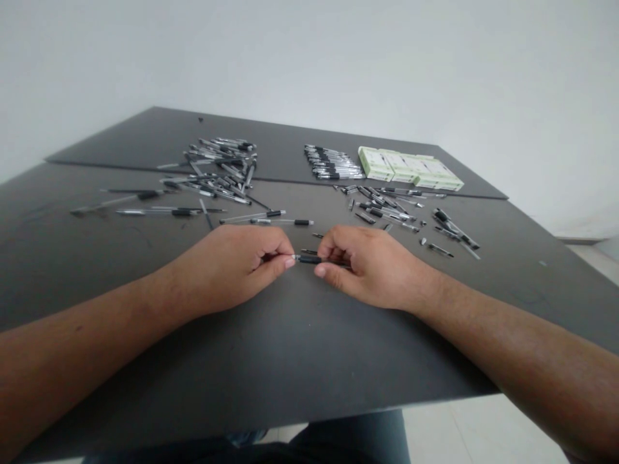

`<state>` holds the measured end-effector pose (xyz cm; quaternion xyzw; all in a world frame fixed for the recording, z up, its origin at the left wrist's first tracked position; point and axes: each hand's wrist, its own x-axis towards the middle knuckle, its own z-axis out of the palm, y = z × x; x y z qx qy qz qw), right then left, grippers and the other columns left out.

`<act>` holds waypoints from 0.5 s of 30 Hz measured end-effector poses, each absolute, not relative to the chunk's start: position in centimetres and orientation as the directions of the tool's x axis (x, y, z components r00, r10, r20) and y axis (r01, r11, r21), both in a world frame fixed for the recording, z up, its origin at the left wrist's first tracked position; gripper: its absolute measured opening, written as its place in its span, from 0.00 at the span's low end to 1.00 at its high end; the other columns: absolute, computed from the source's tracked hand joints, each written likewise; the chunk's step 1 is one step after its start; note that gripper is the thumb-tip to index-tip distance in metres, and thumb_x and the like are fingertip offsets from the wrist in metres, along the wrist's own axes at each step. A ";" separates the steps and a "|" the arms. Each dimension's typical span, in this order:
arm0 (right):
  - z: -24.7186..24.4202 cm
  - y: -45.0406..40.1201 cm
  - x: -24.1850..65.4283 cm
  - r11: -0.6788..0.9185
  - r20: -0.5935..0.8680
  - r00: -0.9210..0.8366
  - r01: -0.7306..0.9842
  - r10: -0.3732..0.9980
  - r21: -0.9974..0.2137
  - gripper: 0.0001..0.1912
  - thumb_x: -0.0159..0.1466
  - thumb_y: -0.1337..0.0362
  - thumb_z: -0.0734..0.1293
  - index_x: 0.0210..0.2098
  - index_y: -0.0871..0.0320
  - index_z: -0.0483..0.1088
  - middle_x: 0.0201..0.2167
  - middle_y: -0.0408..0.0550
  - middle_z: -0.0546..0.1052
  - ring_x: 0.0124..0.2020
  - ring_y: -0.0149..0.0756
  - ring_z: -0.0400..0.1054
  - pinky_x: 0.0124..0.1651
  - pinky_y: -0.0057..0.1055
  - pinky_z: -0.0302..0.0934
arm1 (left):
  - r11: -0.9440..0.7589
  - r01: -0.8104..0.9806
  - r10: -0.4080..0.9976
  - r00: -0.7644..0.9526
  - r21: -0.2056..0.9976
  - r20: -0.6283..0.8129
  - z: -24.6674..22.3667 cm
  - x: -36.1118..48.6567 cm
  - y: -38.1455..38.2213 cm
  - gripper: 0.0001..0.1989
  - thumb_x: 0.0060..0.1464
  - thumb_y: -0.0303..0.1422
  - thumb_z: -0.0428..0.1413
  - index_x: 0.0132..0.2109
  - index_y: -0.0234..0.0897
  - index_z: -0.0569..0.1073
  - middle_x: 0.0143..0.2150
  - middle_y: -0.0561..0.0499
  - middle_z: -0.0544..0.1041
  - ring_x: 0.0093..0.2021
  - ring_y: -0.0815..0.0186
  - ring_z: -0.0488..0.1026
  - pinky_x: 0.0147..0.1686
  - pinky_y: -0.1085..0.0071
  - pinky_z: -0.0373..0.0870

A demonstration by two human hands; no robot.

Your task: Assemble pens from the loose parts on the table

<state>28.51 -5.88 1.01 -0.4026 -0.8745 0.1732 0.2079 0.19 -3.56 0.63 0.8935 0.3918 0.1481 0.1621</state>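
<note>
Between my two hands lies a pen [309,260] with a black grip, held level just above the dark table. My right hand [370,264] is closed around its barrel, which runs back under the fingers. At the other end, thumb and forefinger of my left hand [251,258] pinch the pen's pale tip; whether a separate small part sits there is hidden by the fingertips. Just beyond the pen, a thin dark pen piece [308,251] lies close to my right fingertips. Clear pen barrels with black grips [283,222] rest past my left hand.
A heap of pens and parts [222,167] covers the back left. Neatly lined pens [333,162] lie beside green-and-white boxes [411,169] at the back right. Caps and short pen parts [384,209] are scattered nearer on the right. A seam crosses the grey table [309,361].
</note>
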 end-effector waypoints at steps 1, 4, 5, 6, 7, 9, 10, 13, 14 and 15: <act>1.0 -5.9 28.5 0.608 0.223 -0.581 0.639 0.783 -0.470 0.06 0.74 0.62 0.77 0.45 0.54 0.77 0.38 0.44 0.84 0.38 0.37 0.75 0.44 0.32 0.64 | -0.639 0.654 0.750 0.647 0.405 0.137 0.6 0.1 -3.5 0.16 0.72 0.44 0.53 0.45 0.45 0.84 0.37 0.50 0.86 0.36 0.56 0.80 0.40 0.60 0.68; 1.0 -5.8 28.5 0.619 0.217 -0.591 0.654 0.777 -0.436 0.05 0.73 0.67 0.77 0.44 0.54 0.78 0.38 0.44 0.84 0.38 0.37 0.75 0.44 0.32 0.64 | -0.646 0.648 0.743 0.656 0.403 0.136 0.3 -0.1 -3.2 0.16 0.73 0.44 0.53 0.46 0.45 0.84 0.38 0.49 0.87 0.38 0.56 0.82 0.41 0.60 0.68; 1.0 -5.8 28.5 0.629 0.212 -0.603 0.654 0.769 -0.420 0.03 0.75 0.67 0.75 0.44 0.54 0.79 0.39 0.45 0.84 0.39 0.38 0.75 0.45 0.33 0.64 | -0.651 0.643 0.737 0.662 0.403 0.136 0.2 -0.2 -3.1 0.16 0.73 0.44 0.53 0.46 0.45 0.84 0.39 0.49 0.87 0.38 0.56 0.82 0.41 0.60 0.68; 1.0 -5.7 28.6 0.641 0.209 -0.616 0.653 0.759 -0.403 0.02 0.77 0.67 0.74 0.45 0.55 0.80 0.40 0.47 0.85 0.41 0.39 0.76 0.46 0.33 0.65 | -0.658 0.636 0.732 0.666 0.403 0.143 0.0 -0.3 -3.0 0.16 0.74 0.44 0.53 0.46 0.45 0.84 0.39 0.50 0.87 0.38 0.56 0.82 0.41 0.60 0.69; 0.9 -5.7 28.6 0.651 0.209 -0.626 0.651 0.751 -0.389 0.03 0.79 0.67 0.72 0.46 0.55 0.80 0.40 0.48 0.85 0.42 0.40 0.77 0.48 0.34 0.66 | -0.665 0.630 0.727 0.669 0.401 0.154 -0.1 -0.4 -3.0 0.16 0.74 0.44 0.53 0.46 0.46 0.85 0.39 0.50 0.87 0.38 0.56 0.81 0.42 0.60 0.69; 0.8 -5.6 28.6 0.657 0.211 -0.630 0.651 0.747 -0.381 0.05 0.81 0.67 0.71 0.48 0.55 0.81 0.41 0.49 0.86 0.44 0.41 0.78 0.49 0.35 0.67 | -0.671 0.625 0.725 0.665 0.400 0.178 -0.4 -0.5 -3.0 0.16 0.75 0.44 0.53 0.46 0.46 0.84 0.38 0.50 0.87 0.37 0.56 0.81 0.43 0.60 0.70; 0.8 -5.6 28.6 0.651 0.214 -0.624 0.650 0.751 -0.391 0.04 0.80 0.67 0.72 0.48 0.55 0.81 0.41 0.49 0.86 0.43 0.41 0.79 0.49 0.34 0.67 | -0.668 0.628 0.728 0.661 0.400 0.179 -0.4 -0.5 -3.0 0.16 0.75 0.44 0.54 0.46 0.46 0.84 0.38 0.50 0.87 0.37 0.56 0.81 0.43 0.60 0.71; 0.9 -5.7 28.7 0.635 0.229 -0.600 0.651 0.766 -0.417 0.04 0.75 0.66 0.78 0.47 0.55 0.80 0.41 0.47 0.85 0.41 0.39 0.78 0.46 0.33 0.67 | -0.650 0.646 0.741 0.656 0.401 0.144 -0.2 -0.3 -3.1 0.15 0.74 0.44 0.54 0.46 0.46 0.84 0.40 0.49 0.87 0.39 0.55 0.82 0.44 0.60 0.72; 1.0 -5.7 28.7 0.636 0.230 -0.601 0.653 0.766 -0.411 0.05 0.74 0.67 0.78 0.47 0.55 0.79 0.41 0.47 0.85 0.41 0.39 0.78 0.46 0.33 0.67 | -0.646 0.650 0.742 0.656 0.400 0.133 -0.1 -0.3 -3.1 0.15 0.74 0.44 0.54 0.46 0.46 0.84 0.40 0.49 0.88 0.40 0.55 0.82 0.44 0.60 0.72; 1.0 -5.8 28.7 0.643 0.230 -0.607 0.656 0.761 -0.396 0.03 0.75 0.67 0.77 0.46 0.55 0.80 0.41 0.47 0.86 0.41 0.40 0.78 0.47 0.33 0.67 | -0.645 0.652 0.743 0.657 0.398 0.127 0.1 -0.2 -3.2 0.15 0.73 0.44 0.53 0.47 0.46 0.84 0.41 0.48 0.88 0.41 0.54 0.83 0.45 0.60 0.72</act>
